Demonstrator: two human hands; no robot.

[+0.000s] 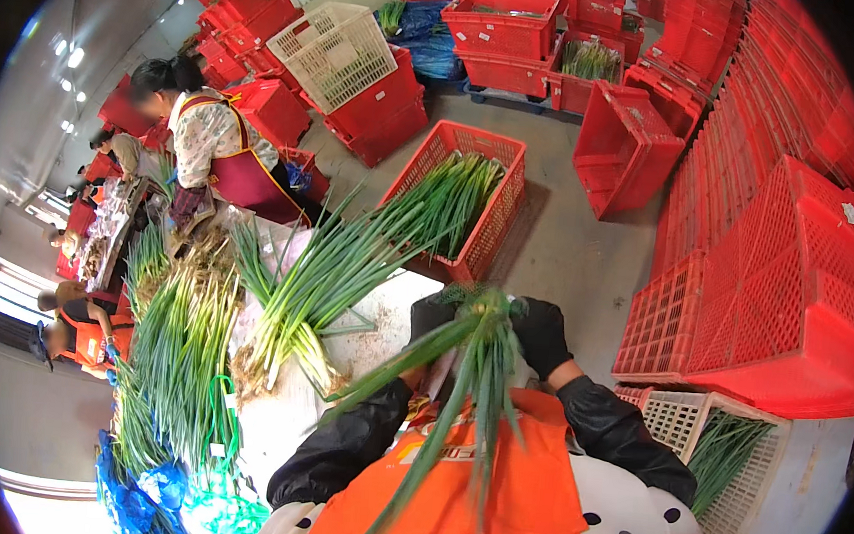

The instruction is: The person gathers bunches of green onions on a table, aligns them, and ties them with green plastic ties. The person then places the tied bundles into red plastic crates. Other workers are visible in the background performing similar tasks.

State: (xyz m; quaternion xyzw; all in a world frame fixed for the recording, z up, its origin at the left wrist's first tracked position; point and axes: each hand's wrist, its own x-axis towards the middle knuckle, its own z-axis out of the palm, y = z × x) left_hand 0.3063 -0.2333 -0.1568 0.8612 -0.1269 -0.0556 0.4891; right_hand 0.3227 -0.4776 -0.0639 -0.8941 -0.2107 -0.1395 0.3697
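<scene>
Both my hands wear black gloves and are raised before my orange apron. A bunch of green onions (482, 347) hangs between them, its green leaves drooping towards me. My left hand (434, 316) is at the bunch's left side, partly hidden by leaves. My right hand (542, 336) closes on its right side, near the blurred top. Left of my hands, a loose pile of green onions (312, 288) lies on the white table (376, 342). Farther left lies a larger heap of green onions (183, 353), with green straps (223, 417) at its edge.
A red plastic crate (501, 228) holding green onions stands beyond my hands. Stacked red crates (756, 293) rise at right, above a cream crate (743, 510) with green onions. A co-worker in a maroon apron (253, 182) stands at the table's far left; other people work farther left.
</scene>
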